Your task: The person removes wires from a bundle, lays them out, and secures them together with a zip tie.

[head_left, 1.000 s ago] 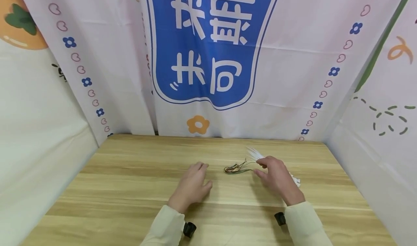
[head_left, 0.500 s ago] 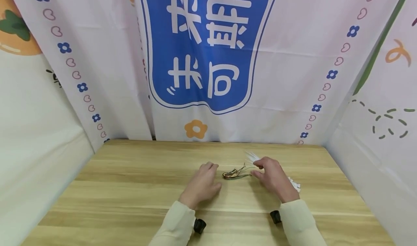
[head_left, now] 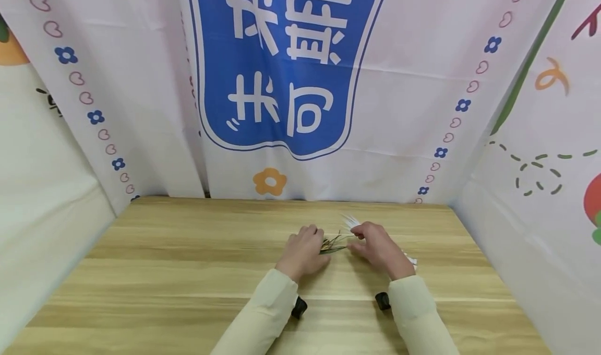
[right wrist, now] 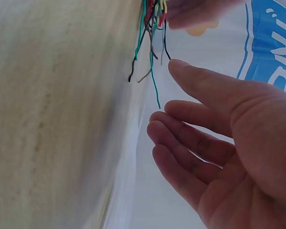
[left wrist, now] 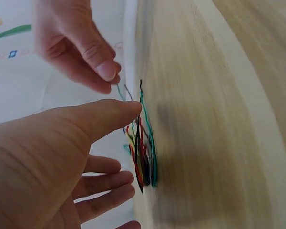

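A small bundle of thin wires point(head_left: 331, 246), in green, red, yellow and black, lies on the wooden table between the two hands. My left hand point(head_left: 305, 253) is at its left end. In the left wrist view, the thumb and spread fingers stand on either side of the wires point(left wrist: 145, 157), with no pinch visible. My right hand point(head_left: 379, 249) hovers over the loose wire ends. From the right wrist view, its thumb tip comes close to a black wire end, and the relaxed fingers hold nothing. White thin strips point(head_left: 349, 221), like cable ties, stick out behind the right hand.
White pieces point(head_left: 411, 261), partly hidden, lie beside the right wrist. The wooden table point(head_left: 188, 282) reaches back to a printed cloth point(head_left: 394, 109) hanging behind it, with white cloth walls left and right.
My left hand has moved right, up to the wire bundle, and now covers its left end. The right hand stays over the wire ends. The head view has shifted slightly.
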`<action>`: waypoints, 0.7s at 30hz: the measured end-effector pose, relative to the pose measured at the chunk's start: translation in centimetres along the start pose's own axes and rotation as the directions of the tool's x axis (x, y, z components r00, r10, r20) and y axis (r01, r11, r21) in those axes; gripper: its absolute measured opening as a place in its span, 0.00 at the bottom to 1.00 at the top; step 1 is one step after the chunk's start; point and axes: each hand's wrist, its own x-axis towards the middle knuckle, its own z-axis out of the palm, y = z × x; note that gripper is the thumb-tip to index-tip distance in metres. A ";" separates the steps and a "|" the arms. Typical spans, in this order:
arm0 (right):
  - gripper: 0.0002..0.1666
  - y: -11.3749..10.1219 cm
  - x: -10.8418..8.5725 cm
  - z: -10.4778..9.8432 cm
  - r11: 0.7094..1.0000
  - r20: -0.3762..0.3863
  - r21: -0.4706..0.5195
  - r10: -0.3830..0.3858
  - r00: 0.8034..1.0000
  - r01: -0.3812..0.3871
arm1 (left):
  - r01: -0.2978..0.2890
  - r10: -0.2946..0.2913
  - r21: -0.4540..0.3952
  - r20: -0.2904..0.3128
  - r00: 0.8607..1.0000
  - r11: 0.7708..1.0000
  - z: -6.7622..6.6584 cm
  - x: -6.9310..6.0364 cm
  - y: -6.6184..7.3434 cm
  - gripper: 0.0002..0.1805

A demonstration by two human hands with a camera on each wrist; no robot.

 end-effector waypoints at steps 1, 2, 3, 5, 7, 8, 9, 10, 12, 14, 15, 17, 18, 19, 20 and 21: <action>0.22 0.0 0.1 0.1 1.000 0.006 -0.010 -0.001 1.000 0.001 | 0.002 -0.002 0.015 0.001 1.000 1.000 0.0 0.2 0.1 0.27; 0.22 0.0 0.2 0.2 1.000 0.011 -0.018 -0.001 1.000 0.002 | 0.004 -0.004 0.023 0.002 1.000 1.000 0.1 0.4 0.2 0.27; 0.23 0.0 0.3 0.3 1.000 0.015 -0.023 0.002 1.000 -0.001 | 0.007 -0.008 0.029 0.005 1.000 1.000 0.1 0.6 0.2 0.27; 0.22 0.0 0.4 0.4 1.000 0.016 -0.027 0.004 1.000 -0.003 | 0.012 -0.012 0.039 0.013 1.000 0.999 0.2 0.9 0.3 0.29; 0.22 0.1 0.5 0.5 1.000 0.011 -0.025 0.006 1.000 -0.006 | 0.014 -0.015 0.046 0.021 1.000 0.999 0.4 1.2 0.4 0.28; 0.22 0.1 0.5 0.5 1.000 0.010 -0.024 0.003 1.000 -0.002 | 0.015 -0.016 0.046 0.024 1.000 0.999 0.4 1.4 0.4 0.27; 0.21 0.2 0.6 0.5 1.000 0.009 -0.023 -0.010 1.000 0.010 | 0.012 -0.014 0.051 0.025 1.000 0.999 0.5 1.5 0.4 0.26; 0.20 0.2 0.6 0.5 0.999 0.009 -0.026 -0.024 1.000 0.025 | 0.008 -0.009 0.054 0.025 1.000 0.999 0.6 1.7 0.4 0.25; 0.17 0.4 0.8 0.6 0.998 0.018 -0.027 -0.060 0.998 0.060 | -0.002 0.001 0.054 0.022 1.000 0.999 0.7 1.9 0.4 0.22; 0.13 0.5 0.9 0.6 0.994 0.032 -0.029 -0.102 0.994 0.102 | -0.015 0.014 0.060 0.016 1.000 0.998 0.8 2.1 0.5 0.20; 0.11 0.6 0.9 0.7 0.992 0.039 -0.027 -0.120 0.992 0.121 | -0.020 0.019 0.065 0.015 1.000 0.998 0.8 2.1 0.5 0.19; 0.07 0.8 1.0 0.7 0.988 0.052 -0.019 -0.152 0.987 0.153 | -0.029 0.028 0.075 0.018 0.999 0.997 0.7 2.1 0.7 0.17; 0.05 0.9 1.0 0.7 0.985 0.055 -0.013 -0.169 0.984 0.170 | -0.033 0.032 0.083 0.022 0.999 0.996 0.7 2.0 0.7 0.17; 0.04 1.0 1.0 0.7 0.983 0.056 -0.007 -0.184 0.981 0.184 | -0.036 0.034 0.092 0.025 0.999 0.995 0.7 1.9 0.8 0.16; 0.03 1.1 1.0 0.7 0.979 0.055 -0.002 -0.202 0.978 0.202 | -0.038 0.036 0.100 0.027 0.999 0.994 0.8 1.9 0.9 0.15; 0.04 1.2 1.0 0.8 0.976 0.053 0.003 -0.218 0.974 0.218 | -0.042 0.040 0.110 0.025 0.999 0.993 0.8 1.8 0.9 0.15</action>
